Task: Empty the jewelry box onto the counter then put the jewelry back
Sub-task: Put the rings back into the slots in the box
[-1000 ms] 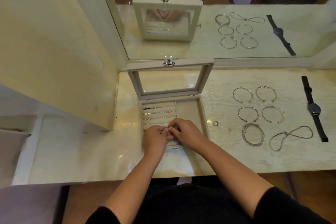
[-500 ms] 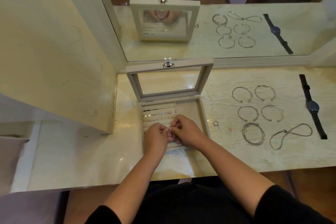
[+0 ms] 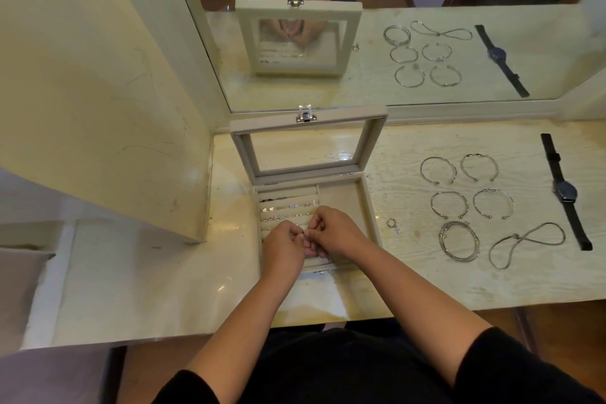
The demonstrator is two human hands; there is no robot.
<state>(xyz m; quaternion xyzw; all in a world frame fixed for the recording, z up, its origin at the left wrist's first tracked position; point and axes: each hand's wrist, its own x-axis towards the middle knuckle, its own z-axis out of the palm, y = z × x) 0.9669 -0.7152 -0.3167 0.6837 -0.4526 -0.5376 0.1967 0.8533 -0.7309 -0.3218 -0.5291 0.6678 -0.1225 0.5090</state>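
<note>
A beige jewelry box (image 3: pixel 367 203) stands open on the counter (image 3: pixel 410 279), its glass lid (image 3: pixel 308 147) leaning back. Small silver rings and earrings (image 3: pixel 288 207) sit in its padded rows on the left side; the right compartment holds nothing. My left hand (image 3: pixel 283 248) and my right hand (image 3: pixel 334 231) meet over the front rows, fingertips curled together and pinching a tiny piece of jewelry that I cannot make out. On the counter to the right lie several silver bangles (image 3: pixel 449 203), a coiled bracelet (image 3: pixel 459 241), a chain necklace (image 3: pixel 528 243), a small ring charm (image 3: pixel 393 225) and a black watch (image 3: pixel 564 192).
A mirror (image 3: pixel 377 52) runs along the back of the counter and doubles the box and jewelry. A cream cabinet panel (image 3: pixel 98 92) stands to the left of the box. The counter's front edge is close to my body.
Both hands stay together over the front rows of the box, shifting only slightly. The jewelry on the counter has not moved.
</note>
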